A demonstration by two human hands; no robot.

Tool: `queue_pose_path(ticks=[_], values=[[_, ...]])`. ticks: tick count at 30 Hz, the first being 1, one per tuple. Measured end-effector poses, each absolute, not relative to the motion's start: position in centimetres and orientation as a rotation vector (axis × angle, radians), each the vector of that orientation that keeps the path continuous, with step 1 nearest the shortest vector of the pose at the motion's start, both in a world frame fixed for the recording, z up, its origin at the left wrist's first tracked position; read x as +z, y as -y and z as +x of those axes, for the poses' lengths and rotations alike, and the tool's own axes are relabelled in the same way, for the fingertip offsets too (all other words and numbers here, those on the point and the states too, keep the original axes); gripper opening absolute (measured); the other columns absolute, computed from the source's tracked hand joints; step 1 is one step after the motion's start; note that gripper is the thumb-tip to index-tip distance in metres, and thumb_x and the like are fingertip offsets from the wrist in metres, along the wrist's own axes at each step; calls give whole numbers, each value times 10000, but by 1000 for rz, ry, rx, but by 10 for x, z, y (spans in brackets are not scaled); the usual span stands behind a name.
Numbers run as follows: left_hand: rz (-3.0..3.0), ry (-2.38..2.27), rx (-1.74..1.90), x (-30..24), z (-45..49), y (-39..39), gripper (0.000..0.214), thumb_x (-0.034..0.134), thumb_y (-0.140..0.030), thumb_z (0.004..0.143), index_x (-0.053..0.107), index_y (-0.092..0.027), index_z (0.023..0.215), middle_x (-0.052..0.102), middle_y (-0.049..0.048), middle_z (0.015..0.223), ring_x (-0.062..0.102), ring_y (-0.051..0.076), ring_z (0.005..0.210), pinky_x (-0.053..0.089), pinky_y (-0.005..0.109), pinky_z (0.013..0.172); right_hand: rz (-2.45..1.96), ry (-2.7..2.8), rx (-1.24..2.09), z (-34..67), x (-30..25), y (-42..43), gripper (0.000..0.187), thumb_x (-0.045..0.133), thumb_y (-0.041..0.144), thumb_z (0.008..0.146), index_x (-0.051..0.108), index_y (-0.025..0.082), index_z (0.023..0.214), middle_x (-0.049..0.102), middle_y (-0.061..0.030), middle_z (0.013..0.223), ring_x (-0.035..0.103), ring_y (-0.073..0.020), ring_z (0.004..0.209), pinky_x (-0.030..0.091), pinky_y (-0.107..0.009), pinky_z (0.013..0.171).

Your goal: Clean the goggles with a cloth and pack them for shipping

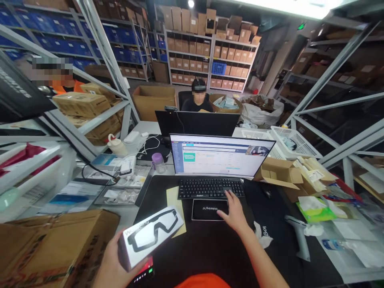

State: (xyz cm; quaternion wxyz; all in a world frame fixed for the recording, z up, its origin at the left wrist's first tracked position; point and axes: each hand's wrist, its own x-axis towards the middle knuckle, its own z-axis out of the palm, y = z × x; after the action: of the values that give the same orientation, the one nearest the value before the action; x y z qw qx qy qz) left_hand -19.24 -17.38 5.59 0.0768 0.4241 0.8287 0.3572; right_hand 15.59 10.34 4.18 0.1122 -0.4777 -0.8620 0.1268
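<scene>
My left hand [112,260] is wrapped round a white glasses box [154,236] with a dark pair of glasses pictured on its face. The box is tilted above the desk. Under it, a phone [146,272] with a lit screen shows in part. My right hand [234,212] has its fingers stretched out over the lower right of a black keyboard [204,188]. Its thumb reaches over a flat black box [205,208] with light lettering, lying just below the keyboard. Whether that thumb touches the box I cannot tell. Yellow paper [172,195] lies left of the keyboard.
A lit monitor [216,158] stands behind the keyboard. To the right are a mouse [266,192], a barcode scanner [300,238], a tissue pack [316,210] and an open carton [276,174]. A large carton [54,244] stands at left. A person [196,100] sits opposite.
</scene>
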Motion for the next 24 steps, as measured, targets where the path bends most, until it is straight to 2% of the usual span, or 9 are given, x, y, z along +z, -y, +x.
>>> queue_pose_path(ticks=[2, 3, 5, 7, 10, 14, 17, 20, 24], values=[[1235, -2472, 1137, 54, -189, 179, 1035, 759, -663, 545, 384, -170, 1374, 539, 219, 1334, 573, 439, 1218, 491, 610, 1006, -1253, 2699, 437, 146, 37, -110, 1098, 838, 488, 601, 333, 229, 1540, 332, -164, 1590, 311, -379, 1440, 269, -532, 1142], [1224, -2453, 1162, 51, -187, 181, 1034, 758, -660, 558, 374, -172, 1385, 522, 216, 1356, 564, 436, 1234, 482, 609, 1019, -1184, 2775, 466, 140, 34, -112, 1188, 886, 458, 503, 337, 262, 1538, 362, -151, 1577, 328, -390, 1428, 236, -548, 1154], [1210, -2387, 1193, 47, -183, 185, 1037, 781, -629, 564, 350, -187, 1397, 480, 212, 1404, 539, 430, 1269, 453, 605, 1058, -1095, 2873, 503, 129, 29, -115, 1221, 905, 354, 442, 356, 274, 1530, 472, -158, 1497, 420, -393, 1360, 215, -563, 1153], [1180, -2307, 1236, 47, -180, 192, 1045, 807, -597, 557, 323, -212, 1399, 453, 201, 1428, 522, 420, 1292, 433, 601, 1082, -1076, 2897, 520, 122, 28, -116, 1194, 873, 268, 480, 332, 208, 1543, 547, -202, 1402, 493, -390, 1280, 264, -556, 1122], [1051, -2259, 1337, 58, -176, 206, 1047, 796, -620, 577, 297, -234, 1412, 447, 181, 1427, 490, 425, 1318, 390, 625, 1107, -1067, 2859, 557, 126, 34, -114, 1162, 833, 247, 531, 295, 146, 1555, 573, -223, 1349, 517, -384, 1238, 330, -525, 1078], [823, -2212, 1457, 75, -174, 226, 1053, 758, -692, 588, 297, -262, 1432, 415, 149, 1457, 407, 434, 1375, 289, 642, 1159, -1077, 2736, 612, 159, 53, -106, 1079, 784, 336, 640, 253, 187, 1567, 506, -182, 1441, 471, -350, 1307, 325, -507, 1107], [700, -2118, 1475, 77, -175, 232, 1092, 770, -707, 554, 292, -282, 1438, 386, 136, 1501, 367, 435, 1406, 283, 613, 1173, -1106, 2656, 662, 191, 72, -92, 1048, 748, 409, 708, 198, 203, 1577, 402, -167, 1538, 391, -343, 1401, 324, -519, 1135], [723, -1951, 1431, 75, -174, 224, 1151, 811, -699, 504, 286, -301, 1449, 367, 139, 1539, 354, 445, 1417, 299, 603, 1170, -1083, 2597, 770, 216, 101, -73, 1039, 761, 420, 713, 212, 232, 1575, 353, -141, 1579, 278, -368, 1476, 312, -562, 1150], [797, -1610, 1437, 82, -168, 200, 1230, 842, -719, 437, 299, -329, 1470, 366, 155, 1569, 360, 474, 1410, 365, 620, 1127, -953, 2630, 879, 229, 143, -53, 1016, 776, 415, 715, 255, 256, 1573, 400, -139, 1545, 362, -353, 1431, 318, -544, 1158]])
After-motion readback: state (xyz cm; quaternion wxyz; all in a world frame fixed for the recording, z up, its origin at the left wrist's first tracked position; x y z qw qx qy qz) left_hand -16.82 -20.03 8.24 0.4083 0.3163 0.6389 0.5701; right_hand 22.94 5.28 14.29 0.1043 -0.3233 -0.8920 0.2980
